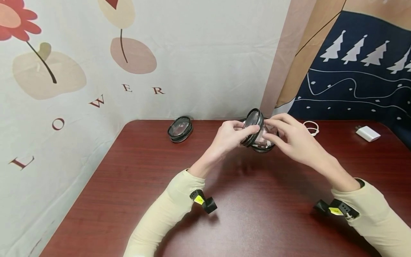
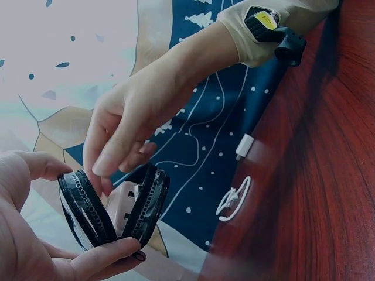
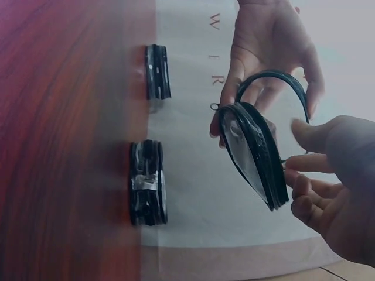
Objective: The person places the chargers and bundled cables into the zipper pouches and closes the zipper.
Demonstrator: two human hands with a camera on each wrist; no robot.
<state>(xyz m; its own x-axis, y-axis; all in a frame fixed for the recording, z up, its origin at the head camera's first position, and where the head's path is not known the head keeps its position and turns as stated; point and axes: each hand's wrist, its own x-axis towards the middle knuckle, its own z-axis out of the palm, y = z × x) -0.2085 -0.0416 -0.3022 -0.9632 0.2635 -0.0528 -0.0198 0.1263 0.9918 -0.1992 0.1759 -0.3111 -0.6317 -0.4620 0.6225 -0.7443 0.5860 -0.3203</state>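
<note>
My left hand (image 1: 229,135) holds a round clear pouch (image 1: 253,125) with black zip edging, thumb on one side and fingers on the other. The left wrist view shows the pouch spread into a V, its zipper teeth (image 2: 91,202) exposed. A pale pinkish plug charger (image 2: 121,205) sits between the two halves. At the pouch's opening is my right hand (image 1: 290,141), its thumb and index finger apart, fingertips right by the rim. A small zip pull (image 3: 215,107) hangs at the pouch's edge near the left fingers.
A second round pouch (image 1: 180,129) lies on the dark red table (image 1: 244,217) toward the back left. Another pouch (image 3: 146,182) stands on the table behind the hands. At the back right are a looped white cable (image 1: 311,128) and a white plug charger (image 1: 368,133). Patterned cloth (image 1: 208,64) hangs behind.
</note>
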